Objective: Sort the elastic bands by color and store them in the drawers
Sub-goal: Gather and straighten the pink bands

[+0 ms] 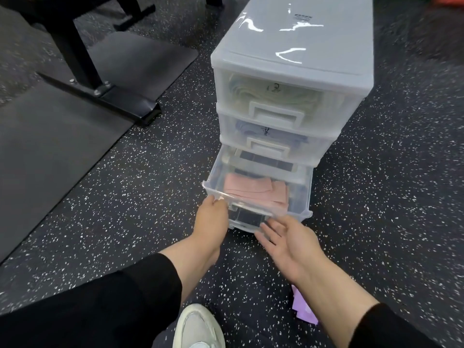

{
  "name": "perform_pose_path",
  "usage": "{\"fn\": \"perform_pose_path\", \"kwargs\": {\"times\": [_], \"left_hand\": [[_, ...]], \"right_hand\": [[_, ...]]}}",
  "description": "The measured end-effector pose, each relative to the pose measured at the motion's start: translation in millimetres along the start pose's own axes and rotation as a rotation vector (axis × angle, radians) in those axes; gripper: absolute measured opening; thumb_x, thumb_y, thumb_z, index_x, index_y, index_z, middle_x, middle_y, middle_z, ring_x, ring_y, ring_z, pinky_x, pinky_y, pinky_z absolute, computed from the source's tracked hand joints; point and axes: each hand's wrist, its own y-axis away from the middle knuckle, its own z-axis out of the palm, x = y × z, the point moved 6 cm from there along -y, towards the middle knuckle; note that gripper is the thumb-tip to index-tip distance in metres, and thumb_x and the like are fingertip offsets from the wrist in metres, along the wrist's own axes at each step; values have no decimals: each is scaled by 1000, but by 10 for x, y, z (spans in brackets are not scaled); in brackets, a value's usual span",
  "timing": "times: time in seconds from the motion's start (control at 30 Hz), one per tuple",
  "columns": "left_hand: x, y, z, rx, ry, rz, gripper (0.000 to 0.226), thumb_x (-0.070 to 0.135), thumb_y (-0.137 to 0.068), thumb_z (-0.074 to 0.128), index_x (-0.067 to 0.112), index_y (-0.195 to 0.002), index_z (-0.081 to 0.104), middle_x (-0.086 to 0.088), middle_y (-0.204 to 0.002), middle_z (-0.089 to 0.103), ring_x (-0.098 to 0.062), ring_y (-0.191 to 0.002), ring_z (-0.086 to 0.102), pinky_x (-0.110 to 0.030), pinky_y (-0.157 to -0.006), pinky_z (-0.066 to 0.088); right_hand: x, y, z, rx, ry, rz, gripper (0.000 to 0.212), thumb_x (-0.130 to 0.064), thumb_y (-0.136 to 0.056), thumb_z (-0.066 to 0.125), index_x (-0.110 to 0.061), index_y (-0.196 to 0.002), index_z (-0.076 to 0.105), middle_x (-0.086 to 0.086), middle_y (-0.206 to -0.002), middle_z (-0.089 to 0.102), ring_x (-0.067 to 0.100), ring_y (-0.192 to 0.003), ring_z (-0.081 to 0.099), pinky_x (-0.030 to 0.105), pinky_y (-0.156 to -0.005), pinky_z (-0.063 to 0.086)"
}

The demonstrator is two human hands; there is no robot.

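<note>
The bottom drawer (256, 194) stands pulled out just in front of both hands, and its top is open, so there is a way in from above. The pink bands (253, 189) fill much of its floor. Directly above and behind this opening, the closed drawers of the drawer unit (288, 71) block the way. Left of the left hand (212, 214) the speckled floor (125, 197) is free until the black mat (50, 146) and the black frame (82, 59). Right of the right hand (288, 244) the floor is free. Under the right forearm lies a purple band (302, 307).
</note>
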Motion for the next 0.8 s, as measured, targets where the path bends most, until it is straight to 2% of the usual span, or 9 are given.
{"fn": "perform_pose_path", "kwargs": {"times": [0.13,0.2,0.33,0.4,0.5,0.57,0.67,0.73,0.8], "left_hand": [[125,-133,84,-46,9,3,29,13,-94,41,22,-111,63,-7,-106,72,-19,-98,62,-47,-101,50],[264,-224,137,-84,-5,12,27,9,-97,39,24,-113,56,2,-96,67,-20,-95,58,-43,-99,51],[534,-427,271,-218,-91,20,50,13,-97,47,20,-146,46,1,-149,50,-18,-124,51,-49,-106,50],[609,-534,314,-242,-124,11,60,13,-95,46,22,-154,36,2,-158,40,-22,-131,48,-47,-104,51],[712,-589,385,-257,-117,16,53,8,-93,45,17,-145,41,6,-148,44,-21,-126,50,-49,-105,50],[746,-602,432,-266,-106,13,32,5,-94,44,23,-120,49,6,-130,48,-25,-123,50,-51,-107,48],[739,-653,478,-277,-126,11,27,4,-93,46,30,-97,50,8,-116,54,-27,-125,51,-51,-106,48],[740,-648,482,-295,-143,17,27,7,-96,47,34,-98,48,8,-119,53,-22,-123,52,-49,-106,48],[712,-641,477,-292,-216,24,27,12,-99,49,27,-122,50,1,-134,51,-21,-125,52,-48,-106,48]], "right_hand": [[-169,-62,172,-25,-88,-23,50,4,-101,44,-2,-149,34,25,-152,38,37,-137,46,48,-80,58],[-304,-112,225,-20,-66,-50,49,6,-100,42,-1,-148,34,26,-152,39,37,-137,45,51,-89,57],[-555,-248,309,1,-25,-108,38,10,-99,39,-6,-133,44,22,-146,46,36,-130,52,52,-85,58],[-644,-339,336,12,-7,-120,44,9,-99,41,-4,-141,41,20,-145,47,36,-127,55,53,-82,59],[-733,-485,366,13,23,-138,48,7,-100,42,-4,-146,39,14,-149,44,33,-126,54,51,-72,61],[-762,-560,374,-8,39,-144,53,5,-100,45,-9,-150,37,10,-151,42,30,-127,53,48,-64,61],[-781,-610,343,-44,93,-140,54,3,-100,48,-12,-150,36,7,-149,43,27,-127,52,46,-65,61],[-830,-584,308,-113,217,-134,54,0,-101,50,-13,-151,36,5,-147,48,27,-128,52,48,-76,61],[-908,-534,187,-155,418,-136,49,-5,-103,50,-15,-150,38,4,-142,56,28,-125,57,48,-86,59]]}}
